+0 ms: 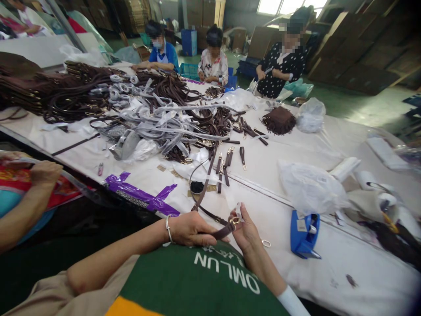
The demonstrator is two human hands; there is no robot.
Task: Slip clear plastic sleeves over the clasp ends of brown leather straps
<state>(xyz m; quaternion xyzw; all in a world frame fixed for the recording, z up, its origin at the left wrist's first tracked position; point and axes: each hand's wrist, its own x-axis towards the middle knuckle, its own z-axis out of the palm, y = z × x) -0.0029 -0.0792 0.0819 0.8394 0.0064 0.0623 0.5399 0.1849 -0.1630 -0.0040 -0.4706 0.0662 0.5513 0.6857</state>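
Observation:
A dark brown strap (205, 186) runs from the table to my hands and loops back beside them. My left hand (192, 229), with a bangle at the wrist, is closed around the strap near its end. At that end a gold-coloured metal clasp (234, 220) lies against the fingers of my right hand (247, 232). Between my right thumb and fingers is a small piece of white, filmy material (238, 210). A loose metal ring (265, 242) lies on the table just right of my right hand.
Several short brown straps with clasps (223, 169) lie ahead, before a large heap of wrapped straps (158, 118). A blue tape dispenser (304, 235) and a plastic bag (311, 186) are at right. Purple tape (148, 197) marks the table edge. A co-worker's hand (46, 173) is at left.

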